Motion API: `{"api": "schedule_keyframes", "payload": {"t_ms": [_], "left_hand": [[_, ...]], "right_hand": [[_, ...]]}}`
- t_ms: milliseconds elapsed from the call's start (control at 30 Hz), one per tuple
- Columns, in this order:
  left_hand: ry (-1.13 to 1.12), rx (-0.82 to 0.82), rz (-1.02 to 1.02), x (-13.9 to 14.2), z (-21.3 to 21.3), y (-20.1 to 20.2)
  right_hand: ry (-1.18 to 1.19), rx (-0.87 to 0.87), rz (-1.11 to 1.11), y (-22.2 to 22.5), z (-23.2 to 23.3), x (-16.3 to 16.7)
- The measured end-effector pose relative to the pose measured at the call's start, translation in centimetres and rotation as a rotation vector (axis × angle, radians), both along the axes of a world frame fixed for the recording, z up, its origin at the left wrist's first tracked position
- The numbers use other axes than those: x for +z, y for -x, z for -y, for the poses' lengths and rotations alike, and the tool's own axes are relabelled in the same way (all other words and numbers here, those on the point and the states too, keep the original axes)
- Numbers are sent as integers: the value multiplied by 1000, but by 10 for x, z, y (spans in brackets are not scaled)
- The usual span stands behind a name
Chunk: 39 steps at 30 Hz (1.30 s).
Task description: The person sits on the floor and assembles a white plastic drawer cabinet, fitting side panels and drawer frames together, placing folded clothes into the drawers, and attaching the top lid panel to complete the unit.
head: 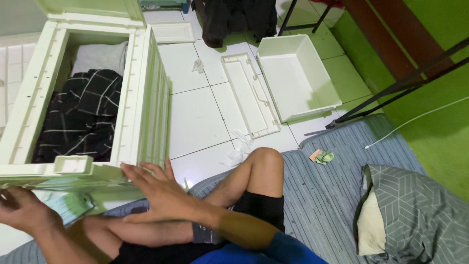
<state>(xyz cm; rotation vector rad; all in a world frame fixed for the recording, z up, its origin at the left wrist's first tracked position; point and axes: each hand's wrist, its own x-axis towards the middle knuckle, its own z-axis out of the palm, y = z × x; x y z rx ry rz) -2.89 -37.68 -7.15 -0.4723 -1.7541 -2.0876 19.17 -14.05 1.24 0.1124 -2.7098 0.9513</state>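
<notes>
A pale green plastic cabinet [146, 98] lies on the tiled floor with its open side up. Inside it are a black checked cloth [80, 117] and a grey cloth [100, 56]. My right hand [156, 188] reaches across my legs, fingers apart, palm flat against the cabinet's near corner. My left hand [22, 210] is at the bottom left by the cabinet's near edge, next to a pale green sheet [71, 205]. Its fingers are bent, and what they hold is hidden. I sit on a grey striped mattress [317, 195], one knee [266, 159] raised.
A white plastic tub [298, 73] and a flat white panel [249, 93] lie on the tiles to the right. Dark clothes [239, 19] hang at the back. Crumpled tissue [239, 151], folded paper [322, 156], a pillow [415, 215], a white cable [415, 120] and black metal legs [391, 90] are nearby.
</notes>
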Motion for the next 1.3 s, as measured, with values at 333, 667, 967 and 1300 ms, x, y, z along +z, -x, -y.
{"api": "schedule_keyframes", "payload": {"t_ms": [333, 667, 967, 1300], "left_hand": [[-87, 69, 200, 0, -1, 10], [-55, -64, 61, -1, 2, 10], [72, 42, 148, -2, 3, 0], [422, 66, 149, -19, 17, -63]], "right_hand": [[-68, 25, 44, 9, 4, -16], [-162, -128, -185, 23, -31, -25], [-86, 5, -243, 21, -54, 43], [-145, -112, -788, 15, -67, 74]]}}
